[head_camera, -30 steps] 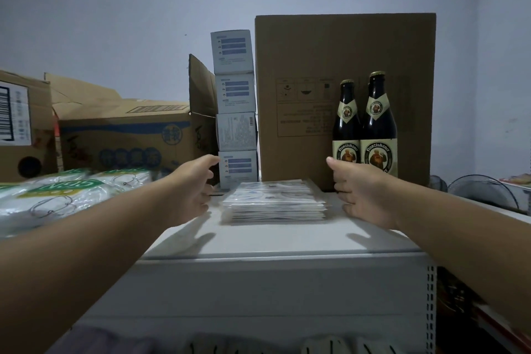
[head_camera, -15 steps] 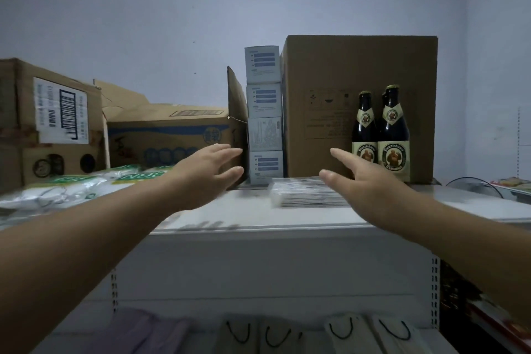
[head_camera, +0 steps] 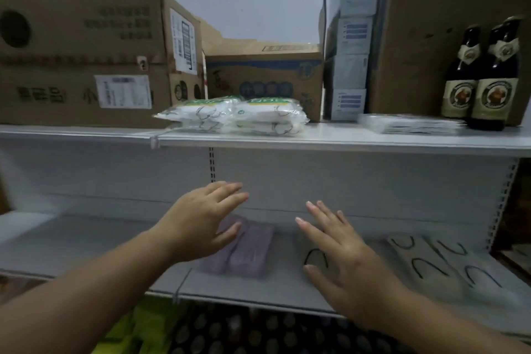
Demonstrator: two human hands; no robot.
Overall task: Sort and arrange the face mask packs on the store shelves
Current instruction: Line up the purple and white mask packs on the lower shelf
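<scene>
Purple packs (head_camera: 244, 250) lie side by side on the lower shelf (head_camera: 86, 250), at about six o'clock from where I look, and they seem the next thing to sort. My left hand (head_camera: 201, 224) hovers over their left end with fingers straight and loose, gripping nothing; I cannot tell whether it touches them. My right hand (head_camera: 344, 256) is spread flat and empty just to their right, above a pale pack with a black ear loop (head_camera: 316, 257). More loop packs (head_camera: 448, 261) trail off toward three o'clock, blurred.

To do this step well, I judge I should bring both palms down at the outer ends of the purple pair, square them together, and lift them as one so the soft wrappers do not slide apart. Keeping the right wrist high should spare the loop packs from being swept sideways.

On the upper shelf (head_camera: 344, 138), the green-and-white packs (head_camera: 235, 115) sit at twelve o'clock and the clear flat stack (head_camera: 408, 123) at two o'clock, just beside the two bottles (head_camera: 479, 77).

Half a second ago both hands were up at that clear stack, flanking it. Now they have dropped to the shelf below, and my view has swung left and down with them, so the stack sits off to the right.
</scene>
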